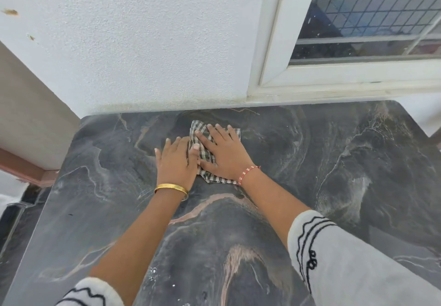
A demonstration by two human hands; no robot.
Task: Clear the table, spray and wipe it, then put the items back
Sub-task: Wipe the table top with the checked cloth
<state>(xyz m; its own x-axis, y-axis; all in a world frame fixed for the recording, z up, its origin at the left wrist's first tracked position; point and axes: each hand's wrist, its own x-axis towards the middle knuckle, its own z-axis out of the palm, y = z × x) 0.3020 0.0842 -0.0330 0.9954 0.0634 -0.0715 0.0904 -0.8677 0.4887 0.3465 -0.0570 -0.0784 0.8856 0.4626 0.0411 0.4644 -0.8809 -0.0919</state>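
Near the far edge of a dark marble table (334, 162), close to the wall (143, 55), 2 hands press a striped cloth (205, 138) flat against the stone. The right hand (224, 152) lies spread on top of it, fingers straight, grasping nothing; the left hand (177, 160) rests beside it, fingers flat and overlapping the cloth's edge, probably adding weight for the wiping stroke. No items stand on the visible tabletop, so clearing looks done.

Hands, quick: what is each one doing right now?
Left hand: open, fingers straight, pressing the left edge of the checked cloth.
Right hand: open, flat on the cloth, pressing it onto the table.
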